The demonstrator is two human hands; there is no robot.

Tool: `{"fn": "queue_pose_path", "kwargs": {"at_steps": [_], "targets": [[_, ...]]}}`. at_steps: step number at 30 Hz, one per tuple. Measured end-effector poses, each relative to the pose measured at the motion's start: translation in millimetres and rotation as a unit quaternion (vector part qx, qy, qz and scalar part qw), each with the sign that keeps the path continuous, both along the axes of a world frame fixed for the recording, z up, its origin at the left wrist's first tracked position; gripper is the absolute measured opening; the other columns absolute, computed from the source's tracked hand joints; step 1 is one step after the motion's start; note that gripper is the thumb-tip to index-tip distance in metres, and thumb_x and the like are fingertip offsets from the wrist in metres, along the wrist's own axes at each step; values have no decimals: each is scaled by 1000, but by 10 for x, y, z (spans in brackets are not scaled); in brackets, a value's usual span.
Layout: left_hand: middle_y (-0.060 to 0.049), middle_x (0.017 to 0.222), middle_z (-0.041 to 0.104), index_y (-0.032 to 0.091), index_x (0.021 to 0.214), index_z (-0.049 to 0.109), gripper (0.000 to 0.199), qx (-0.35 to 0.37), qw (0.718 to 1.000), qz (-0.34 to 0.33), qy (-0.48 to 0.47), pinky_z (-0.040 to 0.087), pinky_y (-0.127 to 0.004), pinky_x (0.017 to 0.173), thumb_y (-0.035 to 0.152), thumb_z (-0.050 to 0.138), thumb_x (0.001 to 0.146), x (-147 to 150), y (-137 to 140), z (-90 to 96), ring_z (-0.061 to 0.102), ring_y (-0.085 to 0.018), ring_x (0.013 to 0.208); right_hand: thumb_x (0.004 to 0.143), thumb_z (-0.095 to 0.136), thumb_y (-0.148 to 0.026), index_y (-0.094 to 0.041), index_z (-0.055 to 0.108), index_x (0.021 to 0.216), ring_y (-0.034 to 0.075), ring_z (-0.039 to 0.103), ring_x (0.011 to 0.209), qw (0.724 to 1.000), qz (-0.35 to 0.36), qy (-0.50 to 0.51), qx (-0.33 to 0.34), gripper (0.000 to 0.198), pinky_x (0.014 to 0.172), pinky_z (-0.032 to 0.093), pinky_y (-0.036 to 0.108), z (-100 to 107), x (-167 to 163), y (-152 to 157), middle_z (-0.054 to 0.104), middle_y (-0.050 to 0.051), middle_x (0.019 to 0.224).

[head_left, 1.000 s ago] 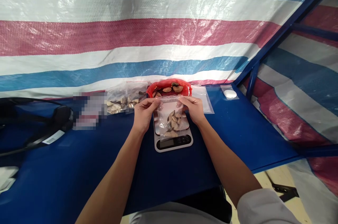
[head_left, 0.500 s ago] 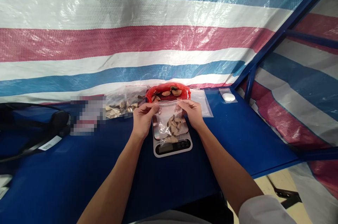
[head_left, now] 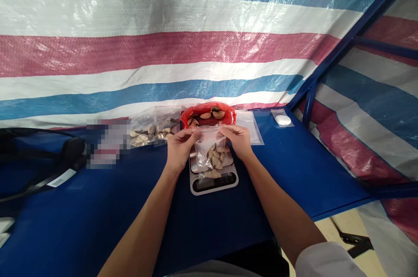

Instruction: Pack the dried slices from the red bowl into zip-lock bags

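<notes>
A clear zip bag (head_left: 204, 148) hangs between my two hands over a kitchen scale (head_left: 214, 189). My left hand (head_left: 180, 146) pinches its top edge near the left corner, and my right hand (head_left: 238, 140) pinches the same edge further right. Several brown dried slices (head_left: 216, 155) lie inside the bag, and its lower part overlaps the scale's dark display panel. Whether the bag touches the scale I cannot tell. Just behind my fingers stands a red plastic bag (head_left: 231, 115) with more slices (head_left: 218, 114) in it.
Left of the red bag lie filled clear bags (head_left: 143, 131). Flat clear bags (head_left: 250, 126) lie to its right, with a white case (head_left: 282, 120) beyond. Black straps (head_left: 62, 159) occupy the blue table's (head_left: 130, 207) left side. Striped sheeting (head_left: 163, 50) closes off the back.
My left hand has shifted slightly right along the bag's top edge. The slices have settled a little inside the bag. Both hands keep their pinch.
</notes>
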State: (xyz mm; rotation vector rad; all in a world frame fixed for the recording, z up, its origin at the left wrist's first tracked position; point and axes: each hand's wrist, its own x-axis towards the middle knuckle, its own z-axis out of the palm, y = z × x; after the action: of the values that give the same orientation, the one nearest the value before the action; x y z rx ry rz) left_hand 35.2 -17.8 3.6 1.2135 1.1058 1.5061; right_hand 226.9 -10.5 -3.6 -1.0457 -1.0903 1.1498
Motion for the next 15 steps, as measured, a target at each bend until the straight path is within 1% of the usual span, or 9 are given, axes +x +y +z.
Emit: {"fn": "queue_pose_path", "kwargs": {"at_steps": [3,7,11,15], "targets": [[-3,71,77,18,74,81,28,14,1000,-2,2,55,-27,65,45,89,68,4,2,5,66,-16,64,73,81,-51,-19,77,73,14,66,53,1000,3,4,13,32,47,53,24,6,-9,-3,74,2,67],[-4,72,78,19,74,81,29,30,1000,-2,-4,56,-28,66,45,91,66,12,-2,13,68,-17,66,73,80,-54,-20,77,77,16,69,61,999,18,-12,26,34,51,54,25,12,-30,-10,75,3,69],[-4,71,77,18,71,80,30,29,1000,-1,-1,56,-28,65,46,91,65,24,-21,24,68,-17,65,73,81,-54,-20,77,79,19,72,66,999,24,-23,41,34,57,57,28,16,-42,-17,76,3,70],[-4,71,78,18,70,79,30,17,1000,1,-1,55,-27,65,45,91,65,32,-30,34,67,-16,65,75,80,-52,-20,78,79,19,71,64,999,18,-27,43,32,55,57,27,19,-33,-19,76,4,70]]}}
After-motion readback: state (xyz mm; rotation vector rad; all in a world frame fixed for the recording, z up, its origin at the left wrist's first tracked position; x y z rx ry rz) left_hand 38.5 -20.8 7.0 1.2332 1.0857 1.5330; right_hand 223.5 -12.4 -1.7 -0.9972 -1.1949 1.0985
